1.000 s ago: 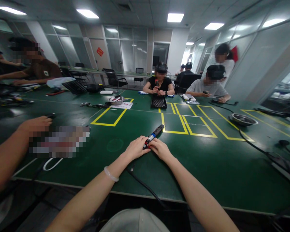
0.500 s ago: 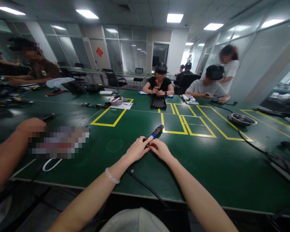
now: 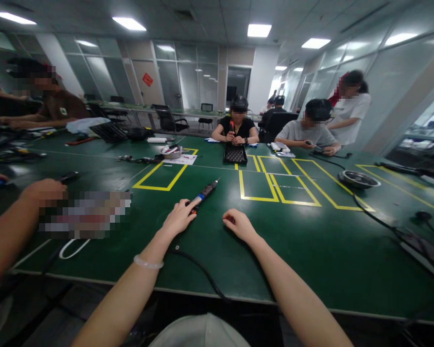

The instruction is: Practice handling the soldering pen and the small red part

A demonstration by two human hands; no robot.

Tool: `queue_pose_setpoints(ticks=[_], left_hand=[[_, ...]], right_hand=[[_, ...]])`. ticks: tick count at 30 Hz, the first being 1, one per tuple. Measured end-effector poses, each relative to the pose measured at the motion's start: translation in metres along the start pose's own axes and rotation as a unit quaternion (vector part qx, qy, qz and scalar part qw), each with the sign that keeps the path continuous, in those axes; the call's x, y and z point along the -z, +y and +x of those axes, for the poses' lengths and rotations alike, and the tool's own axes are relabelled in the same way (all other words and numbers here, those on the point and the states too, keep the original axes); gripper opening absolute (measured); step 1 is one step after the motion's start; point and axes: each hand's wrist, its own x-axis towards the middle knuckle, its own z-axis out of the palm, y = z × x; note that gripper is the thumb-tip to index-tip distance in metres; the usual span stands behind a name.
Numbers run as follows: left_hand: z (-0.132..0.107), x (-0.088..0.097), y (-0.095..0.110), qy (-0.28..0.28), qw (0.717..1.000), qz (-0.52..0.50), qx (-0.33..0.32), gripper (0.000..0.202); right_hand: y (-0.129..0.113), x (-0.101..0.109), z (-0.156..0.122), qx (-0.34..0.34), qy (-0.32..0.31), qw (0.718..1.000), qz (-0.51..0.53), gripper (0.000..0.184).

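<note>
My left hand (image 3: pixel 179 218) is closed on the rear end of a dark soldering iron (image 3: pixel 203 193) with a blue band, whose metal tip points away to the upper right over the green table (image 3: pixel 311 241). A black cord (image 3: pixel 198 270) runs from the iron back toward me past my left wrist, which wears a pale bangle. To the right of the tool my right hand (image 3: pixel 237 224) rests on the table with its fingers curled, apart from the iron and holding nothing.
Yellow taped rectangles (image 3: pixel 271 185) mark the table ahead. A black tray (image 3: pixel 235 154) sits before a person opposite. A metal bowl (image 3: pixel 358 179) with cables lies at right. A neighbour's arm (image 3: pixel 18 217) reaches in from the left. Other people sit around the table.
My right hand has let go of the soldering iron and stayed put. My left hand has carried the iron to the left, away from the right hand.
</note>
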Motion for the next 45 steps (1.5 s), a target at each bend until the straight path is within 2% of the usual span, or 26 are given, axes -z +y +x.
queue_pose_setpoints(ticks=[6,10,14,18,25,30,35,38,42,44,45], left_hand=[[0.008,0.009,-0.055,0.004,0.993,0.028,0.117,0.060],[0.011,0.012,-0.085,0.017,0.986,0.029,0.166,0.059],[0.011,0.017,-0.108,0.023,0.981,0.034,0.192,0.058],[0.009,0.020,-0.118,0.020,0.978,0.051,0.199,0.058],[0.004,0.017,-0.107,0.121,0.968,0.120,0.182,0.052],[0.003,0.020,-0.096,0.130,0.964,0.116,0.201,0.046],[0.002,0.021,-0.093,0.125,0.962,0.112,0.213,0.028],[0.000,0.023,-0.090,0.151,0.959,0.104,0.216,0.028],[0.000,0.025,-0.070,0.211,0.963,0.028,0.168,0.032],[0.002,0.023,-0.048,0.201,0.971,-0.073,0.107,0.031],[0.004,0.020,-0.035,0.176,0.973,-0.141,0.058,0.029]], right_hand=[[0.001,-0.001,0.000,-0.001,-0.002,1.000,0.000,0.007],[0.000,0.000,0.000,-0.001,-0.002,1.000,-0.001,0.007],[0.000,0.001,0.000,-0.001,-0.001,1.000,-0.004,0.008],[0.002,-0.001,0.000,0.002,0.002,1.000,-0.006,0.008],[0.005,-0.004,0.000,0.004,-0.002,1.000,-0.009,0.009],[0.004,-0.003,0.000,0.002,-0.004,1.000,-0.008,0.009],[0.004,-0.003,0.000,0.003,-0.003,1.000,0.000,0.010],[0.004,-0.003,0.000,0.001,-0.003,1.000,0.002,0.011],[0.003,-0.002,0.000,-0.002,-0.003,1.000,0.008,0.011],[0.001,-0.002,-0.001,-0.004,-0.001,1.000,0.020,0.011],[0.001,-0.002,-0.001,-0.006,0.002,1.000,0.031,0.011]])
